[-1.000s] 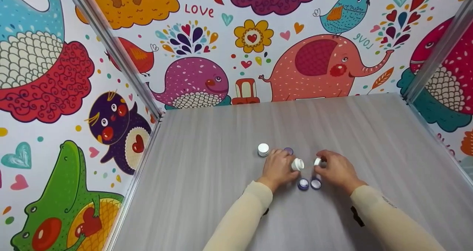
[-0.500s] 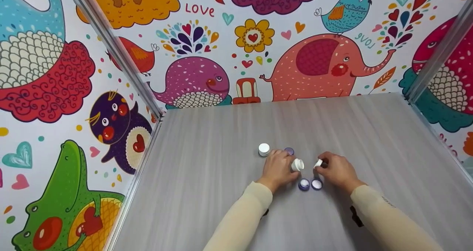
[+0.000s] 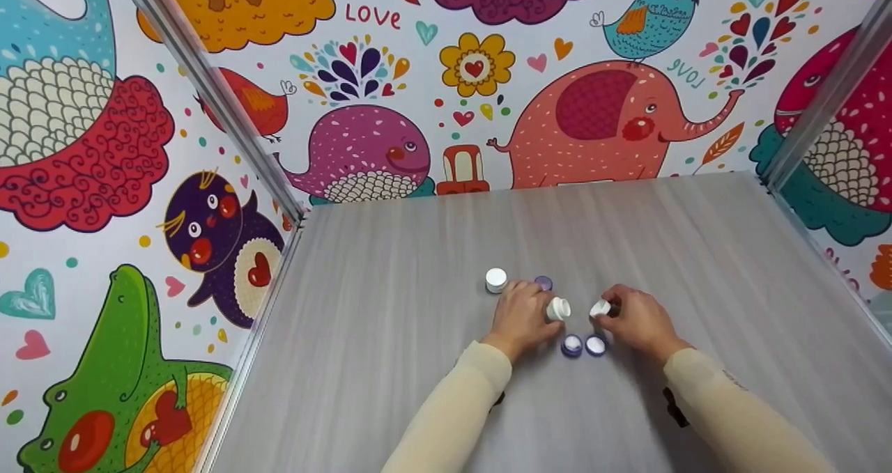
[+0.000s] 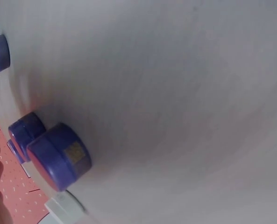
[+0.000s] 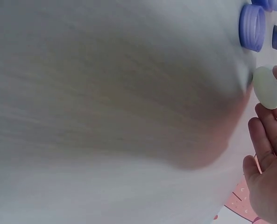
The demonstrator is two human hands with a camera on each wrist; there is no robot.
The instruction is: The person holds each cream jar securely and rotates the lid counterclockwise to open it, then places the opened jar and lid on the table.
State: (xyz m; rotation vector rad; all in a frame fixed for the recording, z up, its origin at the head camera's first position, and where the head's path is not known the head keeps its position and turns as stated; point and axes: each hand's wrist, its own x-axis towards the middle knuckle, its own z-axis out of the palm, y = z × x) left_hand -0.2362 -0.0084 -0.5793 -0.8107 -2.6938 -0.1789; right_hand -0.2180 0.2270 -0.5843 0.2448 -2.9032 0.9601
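Observation:
My left hand (image 3: 521,321) grips a small white jar (image 3: 558,309) tilted on its side, its uncapped mouth facing right. Across a narrow gap, my right hand (image 3: 635,322) pinches a white lid (image 3: 600,309) between thumb and fingers. In the right wrist view the round top of that white lid (image 5: 267,87) shows, while the lower fingers (image 5: 263,140) stand extended below it. Just in front of both hands lie an uncapped purple jar (image 3: 571,346) and, right beside it, a purple lid (image 3: 595,345) with its white inside up.
A capped white jar (image 3: 496,280) stands beyond my left hand. Another purple container (image 3: 543,283) is partly hidden behind my fingers. Purple jars (image 4: 59,156) also show close up in the left wrist view. A patterned wall (image 3: 474,125) rises behind the grey tabletop (image 3: 390,264).
The white lid has turned in my right fingers, from edge-on to showing more of its face. My left hand and the white jar have hardly moved.

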